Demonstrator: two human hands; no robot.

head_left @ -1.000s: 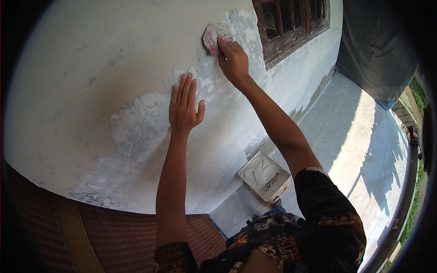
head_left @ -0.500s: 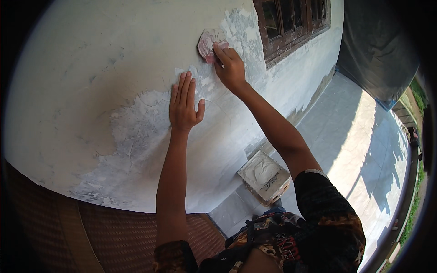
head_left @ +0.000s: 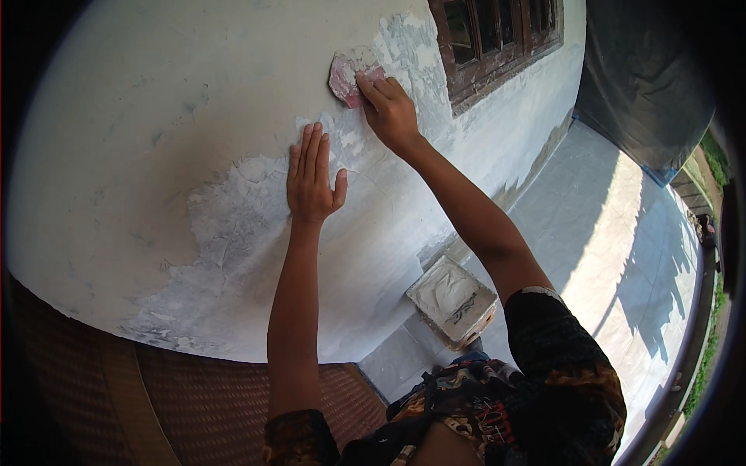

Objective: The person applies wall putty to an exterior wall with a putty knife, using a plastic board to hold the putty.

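My right hand (head_left: pixel 391 115) grips a flat pink spreader (head_left: pixel 345 81), caked with pale putty, and holds it against the wall. Its fingers are closed on the spreader's right side. Lower and to the left, my left hand (head_left: pixel 312 182) lies flat on the wall (head_left: pixel 116 194), its fingers stretched out and holding nothing. Around both hands the cream wall carries rough whitish-grey patches, where a coat of putty meets bare paint. A rectangular tub (head_left: pixel 451 299) of white putty stands below, close to the wall's foot.
A brown wooden window (head_left: pixel 497 46) is set in the wall at the upper right. Grey floor tiles (head_left: pixel 559 202) run along the wall's right side, beside a dark hanging sheet (head_left: pixel 645 78). At the lower left is a brown woven panel (head_left: pixel 210 404).
My right hand and the spreader have shifted slightly left along the wall. My left hand stays flat in almost the same place.
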